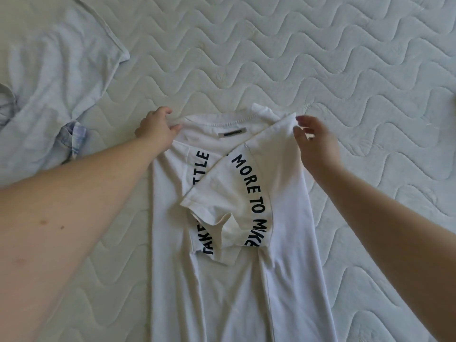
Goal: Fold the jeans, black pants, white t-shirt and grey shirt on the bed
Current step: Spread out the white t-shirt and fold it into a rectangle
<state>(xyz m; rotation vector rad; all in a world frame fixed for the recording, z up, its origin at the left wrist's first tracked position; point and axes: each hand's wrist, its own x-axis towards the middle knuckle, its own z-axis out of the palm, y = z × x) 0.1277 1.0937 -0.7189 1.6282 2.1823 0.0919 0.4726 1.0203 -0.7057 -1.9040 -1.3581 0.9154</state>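
Note:
A white t-shirt (237, 280) with black lettering lies in the middle of the bed, collar away from me, both sides and sleeves folded inward over its front. My left hand (156, 128) pinches the left shoulder beside the collar. My right hand (315, 141) holds the folded right shoulder edge between thumb and fingers. A pale grey shirt (54, 77) lies crumpled at the upper left. Under its lower edge a bit of light blue jeans (74, 139) shows. The black pants are out of view.
The bed has a white quilted mattress (320, 58) with a wavy stitch pattern. It stretches bare behind and to the right of the t-shirt.

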